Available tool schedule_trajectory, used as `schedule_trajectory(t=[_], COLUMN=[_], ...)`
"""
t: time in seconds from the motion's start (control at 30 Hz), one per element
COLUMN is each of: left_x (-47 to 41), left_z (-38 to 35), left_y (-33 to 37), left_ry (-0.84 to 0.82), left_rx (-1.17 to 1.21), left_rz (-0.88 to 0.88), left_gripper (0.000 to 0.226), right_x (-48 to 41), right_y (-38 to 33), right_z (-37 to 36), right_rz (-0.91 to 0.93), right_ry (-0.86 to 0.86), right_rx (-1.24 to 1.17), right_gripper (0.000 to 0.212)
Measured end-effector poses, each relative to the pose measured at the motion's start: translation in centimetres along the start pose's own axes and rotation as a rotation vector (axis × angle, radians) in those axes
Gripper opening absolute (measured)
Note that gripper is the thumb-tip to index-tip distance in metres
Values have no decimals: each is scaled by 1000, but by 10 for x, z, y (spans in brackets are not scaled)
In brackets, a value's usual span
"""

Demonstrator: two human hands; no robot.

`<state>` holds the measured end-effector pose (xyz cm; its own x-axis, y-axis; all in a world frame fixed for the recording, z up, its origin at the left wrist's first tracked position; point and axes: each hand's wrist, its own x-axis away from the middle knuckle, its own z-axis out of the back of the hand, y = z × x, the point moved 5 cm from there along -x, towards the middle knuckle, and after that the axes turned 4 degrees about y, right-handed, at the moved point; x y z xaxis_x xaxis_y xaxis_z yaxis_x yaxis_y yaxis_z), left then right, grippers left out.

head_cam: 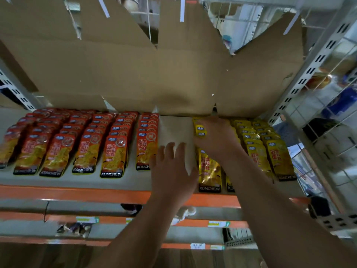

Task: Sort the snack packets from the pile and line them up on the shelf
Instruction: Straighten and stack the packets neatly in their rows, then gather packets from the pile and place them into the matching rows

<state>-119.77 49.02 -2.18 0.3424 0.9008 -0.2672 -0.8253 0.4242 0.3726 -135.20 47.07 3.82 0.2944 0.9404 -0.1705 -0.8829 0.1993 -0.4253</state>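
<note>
A bunch of yellow packets is gripped by the right hand on the shelf. The shelved red packets are laid lengthwise front-to-back, KONCHEW ends frontward. The left hand is spread flat between the colours.

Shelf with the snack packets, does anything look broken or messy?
Yes. The brown cardboard behind the packets looks ragged: its top edge is cut into jagged points with open gaps. The red packets and yellow packets lie in rows, with a pale strip without packets between them.
</note>
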Motion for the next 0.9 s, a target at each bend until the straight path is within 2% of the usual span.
schedule_trajectory(t=[0.07,0.17,0.3,0.37,0.6,0.9], left_x=[-6,-11,-14,-11,29,91], left_z=[10,38,88,115,210,330], left_y=[-29,-73,-146,-188,-357,-548], left_ry=[-91,-78,-79,-106,-2,39], left_rx=[-102,-188,-260,-306,-294,-405], left_rz=[-23,-121,-208,-223,-99,238], left_gripper=[82,91,94,93,75,81], right_x=[4,7,6,3,2,-11], right_y=[-21,-60,-133,-178,-347,-546], right_z=[-6,-21,-45,-58,-125,-227], right_rz=[8,35,127,166,285,464], right_ry=[-30,-63,-41,-34,-45,-160], right_rx=[57,133,144,184,54,-40], right_gripper=[50,70,77,71,71,65])
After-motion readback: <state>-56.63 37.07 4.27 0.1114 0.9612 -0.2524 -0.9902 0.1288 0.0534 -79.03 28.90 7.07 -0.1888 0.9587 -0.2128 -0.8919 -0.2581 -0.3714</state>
